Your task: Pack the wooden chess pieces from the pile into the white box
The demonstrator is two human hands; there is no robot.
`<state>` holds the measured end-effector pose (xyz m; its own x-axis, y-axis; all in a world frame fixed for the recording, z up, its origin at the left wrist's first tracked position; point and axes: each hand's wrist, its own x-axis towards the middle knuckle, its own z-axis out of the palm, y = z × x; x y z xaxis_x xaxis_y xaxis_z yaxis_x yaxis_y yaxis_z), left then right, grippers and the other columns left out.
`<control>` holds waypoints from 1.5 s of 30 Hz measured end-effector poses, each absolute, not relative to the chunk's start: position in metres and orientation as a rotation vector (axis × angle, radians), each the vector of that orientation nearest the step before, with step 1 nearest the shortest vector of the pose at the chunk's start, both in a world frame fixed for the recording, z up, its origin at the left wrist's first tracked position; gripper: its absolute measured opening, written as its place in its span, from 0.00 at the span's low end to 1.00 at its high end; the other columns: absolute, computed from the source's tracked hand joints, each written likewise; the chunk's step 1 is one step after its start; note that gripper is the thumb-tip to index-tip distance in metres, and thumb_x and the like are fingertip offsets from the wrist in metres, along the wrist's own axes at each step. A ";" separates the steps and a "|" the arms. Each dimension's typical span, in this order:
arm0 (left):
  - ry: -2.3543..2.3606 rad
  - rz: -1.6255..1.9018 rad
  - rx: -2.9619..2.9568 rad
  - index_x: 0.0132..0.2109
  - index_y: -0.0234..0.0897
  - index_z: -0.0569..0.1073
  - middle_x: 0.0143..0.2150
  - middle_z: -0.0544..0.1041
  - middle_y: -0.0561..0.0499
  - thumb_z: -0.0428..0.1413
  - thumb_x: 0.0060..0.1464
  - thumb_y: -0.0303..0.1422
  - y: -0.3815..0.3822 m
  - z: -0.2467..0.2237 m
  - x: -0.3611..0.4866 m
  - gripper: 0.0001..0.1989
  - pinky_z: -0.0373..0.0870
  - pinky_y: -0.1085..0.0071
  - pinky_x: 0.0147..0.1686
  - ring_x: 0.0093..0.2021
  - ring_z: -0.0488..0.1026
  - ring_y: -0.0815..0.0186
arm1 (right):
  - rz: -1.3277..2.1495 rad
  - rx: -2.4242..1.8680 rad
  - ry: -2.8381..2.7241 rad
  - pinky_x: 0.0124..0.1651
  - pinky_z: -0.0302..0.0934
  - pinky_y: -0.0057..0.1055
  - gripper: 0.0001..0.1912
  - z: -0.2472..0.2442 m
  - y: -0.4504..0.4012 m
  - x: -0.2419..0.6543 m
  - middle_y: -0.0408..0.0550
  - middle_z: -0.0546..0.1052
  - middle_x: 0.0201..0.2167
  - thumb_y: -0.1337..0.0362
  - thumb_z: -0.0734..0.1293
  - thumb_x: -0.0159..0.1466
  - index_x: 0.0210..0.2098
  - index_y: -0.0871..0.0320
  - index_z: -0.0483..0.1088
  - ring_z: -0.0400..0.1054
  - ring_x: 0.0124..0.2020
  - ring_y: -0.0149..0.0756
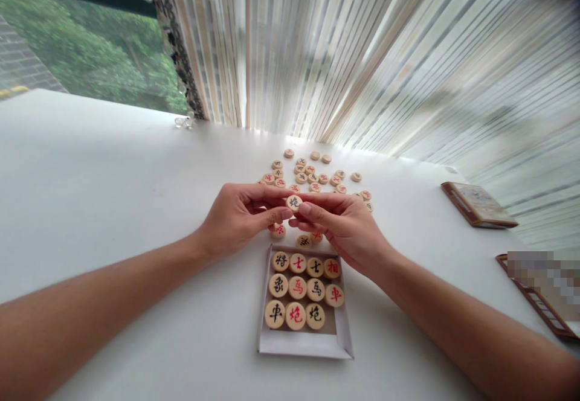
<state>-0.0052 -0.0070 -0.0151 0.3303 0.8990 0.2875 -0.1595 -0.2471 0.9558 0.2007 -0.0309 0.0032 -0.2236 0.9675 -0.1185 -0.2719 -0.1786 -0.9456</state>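
Note:
Between the fingertips of both hands is a round wooden Chinese chess piece (294, 203) with a black character facing me. My left hand (247, 211) pinches it from the left, and my right hand (342, 217) pinches it from the right. Below them on the table lies a shallow white box (308, 345). Rows of red and black pieces fill most of it, such as a black-marked piece (315, 315) at the end of the nearest row. Loose pieces (301, 178) are scattered behind the hands, some hidden by them. A few more, including a black-marked piece (304, 241), lie just beyond the box.
Everything rests on a white table (113, 208). At the right are a brown-edged box (479, 205) and another brown-edged item (539, 301), partly blurred out. A striped curtain (290, 44) hangs behind the table, and small clear beads (185, 122) lie by its left edge.

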 end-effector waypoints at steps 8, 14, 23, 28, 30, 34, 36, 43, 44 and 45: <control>0.742 1.171 1.550 0.48 0.37 0.88 0.42 0.89 0.45 0.75 0.51 0.32 -0.012 -0.011 -0.004 0.16 0.85 0.72 0.37 0.38 0.87 0.60 | 1.512 -1.008 -1.176 0.35 0.81 0.28 0.18 0.003 -0.033 0.201 0.48 0.88 0.34 0.60 0.87 0.50 0.39 0.56 0.86 0.83 0.30 0.35; 0.705 1.177 1.826 0.51 0.40 0.87 0.41 0.88 0.48 0.69 0.59 0.27 -0.016 -0.012 -0.005 0.13 0.82 0.76 0.37 0.39 0.86 0.66 | 1.439 -1.046 -1.247 0.29 0.76 0.22 0.17 0.001 -0.033 0.203 0.47 0.86 0.28 0.60 0.88 0.47 0.33 0.58 0.84 0.82 0.27 0.33; 0.754 1.175 1.812 0.50 0.40 0.87 0.42 0.88 0.48 0.70 0.58 0.29 -0.017 -0.009 -0.006 0.12 0.83 0.74 0.37 0.39 0.84 0.64 | 1.448 -1.028 -1.269 0.28 0.71 0.23 0.16 0.006 -0.032 0.202 0.47 0.83 0.23 0.53 0.84 0.56 0.32 0.59 0.85 0.75 0.24 0.29; 0.774 1.195 1.670 0.50 0.37 0.87 0.45 0.88 0.44 0.71 0.56 0.34 -0.014 -0.011 -0.004 0.15 0.85 0.71 0.37 0.40 0.86 0.60 | 1.539 -0.961 -1.219 0.34 0.73 0.27 0.14 0.005 -0.031 0.203 0.46 0.84 0.28 0.56 0.83 0.58 0.39 0.57 0.86 0.76 0.28 0.31; 0.770 1.184 1.646 0.51 0.35 0.86 0.45 0.88 0.43 0.71 0.56 0.35 -0.014 -0.011 -0.004 0.16 0.86 0.71 0.37 0.40 0.86 0.60 | 1.566 -0.944 -1.198 0.34 0.73 0.27 0.15 0.005 -0.031 0.203 0.45 0.84 0.29 0.58 0.85 0.56 0.40 0.57 0.85 0.77 0.29 0.31; 0.778 1.179 1.682 0.51 0.36 0.86 0.46 0.88 0.43 0.71 0.57 0.35 -0.015 -0.012 -0.005 0.16 0.86 0.70 0.39 0.41 0.86 0.59 | 1.588 -0.954 -1.164 0.32 0.73 0.25 0.18 0.005 -0.033 0.201 0.44 0.85 0.31 0.60 0.87 0.51 0.38 0.57 0.83 0.77 0.27 0.29; 0.772 1.177 1.726 0.52 0.37 0.86 0.46 0.88 0.43 0.70 0.59 0.34 -0.016 -0.011 -0.005 0.14 0.86 0.71 0.40 0.41 0.86 0.60 | 1.583 -0.975 -1.194 0.31 0.73 0.24 0.20 0.005 -0.034 0.200 0.44 0.84 0.30 0.59 0.87 0.49 0.36 0.58 0.82 0.77 0.26 0.29; 0.714 1.167 1.896 0.54 0.41 0.86 0.43 0.87 0.47 0.66 0.61 0.28 -0.019 -0.011 -0.006 0.14 0.84 0.74 0.38 0.40 0.85 0.64 | 1.524 -1.011 -1.276 0.26 0.71 0.26 0.22 0.007 -0.035 0.200 0.44 0.82 0.24 0.55 0.88 0.46 0.32 0.59 0.80 0.76 0.23 0.32; 0.709 1.166 1.903 0.54 0.41 0.86 0.43 0.87 0.47 0.66 0.62 0.27 -0.019 -0.010 -0.006 0.14 0.83 0.74 0.37 0.39 0.85 0.64 | 1.521 -1.013 -1.280 0.26 0.72 0.25 0.22 0.008 -0.035 0.200 0.44 0.82 0.23 0.54 0.88 0.47 0.31 0.59 0.80 0.75 0.23 0.31; 0.703 1.164 1.912 0.54 0.42 0.86 0.42 0.87 0.48 0.65 0.62 0.27 -0.019 -0.010 -0.006 0.14 0.83 0.74 0.37 0.39 0.85 0.65 | 1.519 -1.013 -1.283 0.26 0.72 0.25 0.22 0.008 -0.035 0.201 0.44 0.82 0.23 0.54 0.88 0.47 0.31 0.59 0.80 0.75 0.23 0.31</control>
<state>-0.0064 -0.0187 -0.0097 0.4289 0.7694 0.4733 0.0604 -0.5472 0.8348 0.2006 -0.0352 0.0080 -0.2810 0.9587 -0.0445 -0.1159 -0.0800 -0.9900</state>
